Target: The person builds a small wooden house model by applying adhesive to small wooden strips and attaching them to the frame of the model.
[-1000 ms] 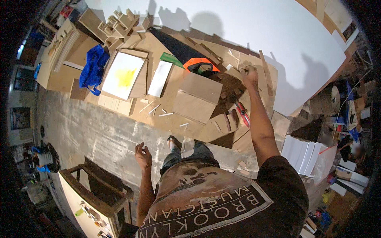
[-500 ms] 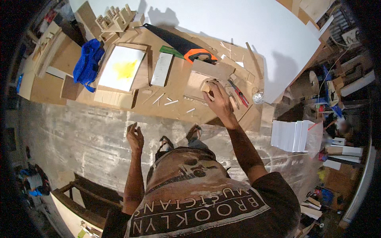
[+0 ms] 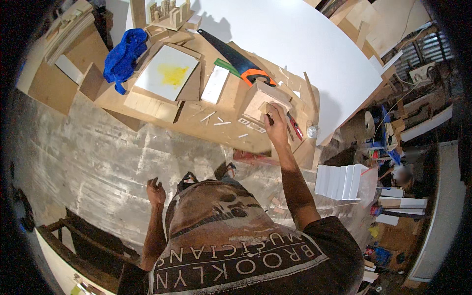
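Gripping a tan block [image 3: 264, 107], the right fingers [image 3: 276, 109] partly hide it; the left fingers [image 3: 155, 185] curl loosely.

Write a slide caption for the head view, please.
Right hand holding a small tan piece at a brown box, near an orange-handled saw.

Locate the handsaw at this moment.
In the head view, the handsaw lies at upper centre, blade toward the upper left, its orange handle just beyond the brown box at the right hand.
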### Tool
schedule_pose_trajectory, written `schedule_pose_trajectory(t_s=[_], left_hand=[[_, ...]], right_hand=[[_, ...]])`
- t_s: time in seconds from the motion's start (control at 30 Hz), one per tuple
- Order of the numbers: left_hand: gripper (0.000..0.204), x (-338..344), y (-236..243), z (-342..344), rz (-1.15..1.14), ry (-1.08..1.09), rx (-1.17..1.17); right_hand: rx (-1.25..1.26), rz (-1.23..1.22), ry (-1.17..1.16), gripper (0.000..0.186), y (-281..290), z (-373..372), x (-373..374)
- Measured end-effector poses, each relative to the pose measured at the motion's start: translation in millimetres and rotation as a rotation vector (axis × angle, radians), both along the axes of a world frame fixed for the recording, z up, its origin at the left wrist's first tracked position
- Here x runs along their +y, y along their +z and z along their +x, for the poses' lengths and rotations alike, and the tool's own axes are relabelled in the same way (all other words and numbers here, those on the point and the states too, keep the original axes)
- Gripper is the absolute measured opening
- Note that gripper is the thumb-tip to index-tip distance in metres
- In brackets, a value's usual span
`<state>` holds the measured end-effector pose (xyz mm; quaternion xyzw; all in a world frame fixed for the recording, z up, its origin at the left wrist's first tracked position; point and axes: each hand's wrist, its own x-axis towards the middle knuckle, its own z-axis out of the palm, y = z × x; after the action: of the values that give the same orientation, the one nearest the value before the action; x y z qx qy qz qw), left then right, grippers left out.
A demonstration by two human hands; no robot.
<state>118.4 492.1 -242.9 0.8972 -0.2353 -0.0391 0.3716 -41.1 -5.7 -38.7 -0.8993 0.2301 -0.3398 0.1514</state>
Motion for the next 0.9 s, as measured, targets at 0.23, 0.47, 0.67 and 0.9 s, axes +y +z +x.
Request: schedule_pose_trajectory(t_s=[0.23, 0.47, 0.67, 0.9], left_hand=[[0.025, 33.9, -7.2, -9.1, 0.172, 0.092, 0.258], [0.027, 30.6, -12.9, 12.3, 0.058, 0.04, 0.137], [0.027, -40.0, 35.0, 24.8, -0.067, -0.033, 0.067], [0.028, -101.7, 69.9, 19.9, -0.235, -0.093, 0.125]], right_hand=[[0.056, -0.022, -0.062, 0.045, 8.9, 6.7, 3.2], [0.098, 0.03, -0.079, 0.048, 12.9, 10.7, 7.7], [0.084, 0.032, -0.061, 0.05, 18.0, 8.7, 4.6], [0.1, 0.104, -0.047, 0.053, 20.1, 8.9, 1.9]])
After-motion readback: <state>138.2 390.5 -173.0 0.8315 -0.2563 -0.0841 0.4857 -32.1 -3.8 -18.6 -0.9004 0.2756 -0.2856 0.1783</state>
